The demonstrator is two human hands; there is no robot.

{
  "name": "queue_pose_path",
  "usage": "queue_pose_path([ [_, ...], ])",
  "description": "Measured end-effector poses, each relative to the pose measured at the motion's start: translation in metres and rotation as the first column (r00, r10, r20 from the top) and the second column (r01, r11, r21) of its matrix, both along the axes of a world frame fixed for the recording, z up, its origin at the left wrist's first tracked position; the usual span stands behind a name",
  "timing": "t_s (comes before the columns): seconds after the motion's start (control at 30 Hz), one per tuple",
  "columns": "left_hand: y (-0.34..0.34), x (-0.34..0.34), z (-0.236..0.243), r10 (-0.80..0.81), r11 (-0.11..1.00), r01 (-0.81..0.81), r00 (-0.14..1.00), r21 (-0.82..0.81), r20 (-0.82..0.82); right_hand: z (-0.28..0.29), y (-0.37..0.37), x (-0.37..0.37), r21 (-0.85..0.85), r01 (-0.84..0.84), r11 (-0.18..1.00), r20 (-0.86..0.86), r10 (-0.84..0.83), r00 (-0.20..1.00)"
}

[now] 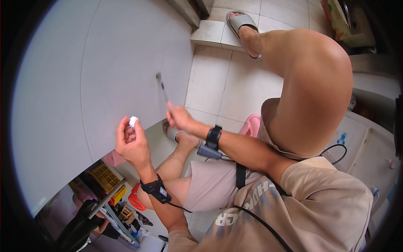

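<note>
My left hand [133, 145] is raised in front of a large pale grey panel [113, 63]. Between its thumb and fingers it pinches a small white crumpled lump [133, 122], perhaps tissue or a soft paste. To the right of it, my right hand [181, 118] is closed round the lower end of a slim tool [163, 86] with a thin shaft and a small dark head. Motion blurs this tool, and its exact kind cannot be made out. Its head appears in front of the panel; I cannot tell whether they touch.
My sandalled feet stand on pale floor tiles [208, 80], one beside a low tiled step [208, 32]. A pink plastic item [251, 125] lies by my thigh. At lower left are a yellow crate [105, 178], a red plastic thing [136, 197] and assorted clutter. Cables run from my wrist straps.
</note>
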State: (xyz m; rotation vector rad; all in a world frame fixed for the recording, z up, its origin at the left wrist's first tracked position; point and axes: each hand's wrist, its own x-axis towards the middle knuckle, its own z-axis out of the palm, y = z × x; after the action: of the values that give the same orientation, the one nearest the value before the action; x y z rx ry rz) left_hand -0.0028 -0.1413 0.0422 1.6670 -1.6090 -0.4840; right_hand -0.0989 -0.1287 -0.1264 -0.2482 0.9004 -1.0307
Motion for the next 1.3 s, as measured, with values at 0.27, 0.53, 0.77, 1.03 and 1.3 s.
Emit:
queue_pose_path([
  [0.27,0.002,0.006,-0.012,-0.02,0.95,-0.032,0.986,0.311,0.163,0.026,0.052,0.045,-0.264,-0.092,0.96,-0.083,0.073,0.994],
  [0.53,0.009,0.004,0.022,0.005,0.998,-0.001,0.997,0.059,-0.071,0.045,-0.011,-0.01,-0.108,-0.024,0.994,-0.174,0.005,0.985],
  [0.77,0.014,-0.003,0.016,-0.001,1.0,-0.003,0.992,-0.026,-0.124,0.058,0.084,0.055,-0.372,-0.189,0.909,-0.378,0.038,0.925],
  [1.03,0.026,-0.004,0.02,-0.044,0.984,0.025,0.993,-0.174,-0.107,0.07,-0.008,-0.013,-0.147,-0.001,0.989,-0.281,-0.041,0.959],
  [1.3,0.022,-0.017,0.011,-0.05,0.988,0.028,0.988,-0.152,-0.148,0.068,0.085,0.06,-0.411,-0.107,0.905,-0.412,-0.08,0.908],
])
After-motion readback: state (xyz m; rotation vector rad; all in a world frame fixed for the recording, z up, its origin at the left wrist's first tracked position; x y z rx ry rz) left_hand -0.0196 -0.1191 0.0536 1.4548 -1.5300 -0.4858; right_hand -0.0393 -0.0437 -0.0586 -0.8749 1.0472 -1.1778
